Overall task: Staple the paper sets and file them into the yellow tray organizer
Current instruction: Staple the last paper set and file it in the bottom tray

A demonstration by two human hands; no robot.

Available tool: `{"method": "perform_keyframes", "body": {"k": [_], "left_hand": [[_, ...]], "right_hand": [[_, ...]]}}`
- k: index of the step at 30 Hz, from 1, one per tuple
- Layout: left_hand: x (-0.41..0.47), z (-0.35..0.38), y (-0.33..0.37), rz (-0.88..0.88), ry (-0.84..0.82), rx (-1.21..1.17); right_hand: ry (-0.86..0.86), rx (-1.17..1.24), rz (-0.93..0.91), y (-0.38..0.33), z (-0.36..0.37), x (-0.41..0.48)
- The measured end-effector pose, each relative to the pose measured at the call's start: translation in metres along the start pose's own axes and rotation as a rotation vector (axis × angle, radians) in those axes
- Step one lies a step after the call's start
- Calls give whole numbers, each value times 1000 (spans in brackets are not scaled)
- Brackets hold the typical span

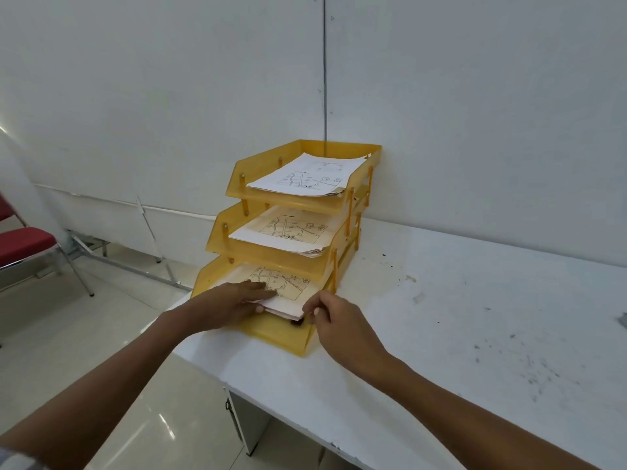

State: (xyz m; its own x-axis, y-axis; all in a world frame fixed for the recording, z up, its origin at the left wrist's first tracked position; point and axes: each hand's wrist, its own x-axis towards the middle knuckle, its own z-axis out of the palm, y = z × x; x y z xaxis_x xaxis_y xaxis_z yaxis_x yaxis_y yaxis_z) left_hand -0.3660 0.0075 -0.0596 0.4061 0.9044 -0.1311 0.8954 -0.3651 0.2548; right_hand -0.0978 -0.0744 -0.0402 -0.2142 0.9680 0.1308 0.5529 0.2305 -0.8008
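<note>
A yellow three-tier tray organizer [234, 176] stands at the table's left end against the wall. Each tier holds a stack of printed paper: top stack [305, 174], middle stack [285, 234], bottom stack [288, 290]. My left hand [230, 305] lies on the bottom stack's near left part, fingers flat on top and thumb under the edge. My right hand [334, 317] pinches the stack's near right corner between thumb and fingers. A small dark object [296, 323] shows under that corner in the bottom tier; it is too hidden to identify.
The white table [475, 317] runs right, marked with dark smudges. A red chair [23, 245] stands on the tiled floor at left, with metal frame legs [149, 256] near the wall.
</note>
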Motion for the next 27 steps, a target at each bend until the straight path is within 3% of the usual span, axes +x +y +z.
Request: {"method": "perform_keyframes", "body": {"k": [2, 4, 9, 13, 16, 19, 23, 27], "left_hand": [[-4, -3, 7, -6, -16, -17], [-5, -2, 8, -1, -3, -5], [-8, 3, 4, -20, 113, 2], [-9, 4, 6, -5, 133, 32], [-14, 0, 34, 182, 389, 101], [-14, -6, 85, 451, 602, 10], [16, -4, 155, 604, 547, -71], [74, 21, 201, 428, 392, -153]], "right_hand": [[123, -453, -287, 13, 6, 7], [183, -725, -457, 20, 15, 13], [63, -945, -456, 27, 35, 19], [-27, -881, -422, 29, 38, 20], [90, -717, -501, 30, 23, 16], [186, -611, -523, 38, -6, 15], [196, -600, -353, 72, -54, 12], [169, -644, -85, 115, -105, 4]]}}
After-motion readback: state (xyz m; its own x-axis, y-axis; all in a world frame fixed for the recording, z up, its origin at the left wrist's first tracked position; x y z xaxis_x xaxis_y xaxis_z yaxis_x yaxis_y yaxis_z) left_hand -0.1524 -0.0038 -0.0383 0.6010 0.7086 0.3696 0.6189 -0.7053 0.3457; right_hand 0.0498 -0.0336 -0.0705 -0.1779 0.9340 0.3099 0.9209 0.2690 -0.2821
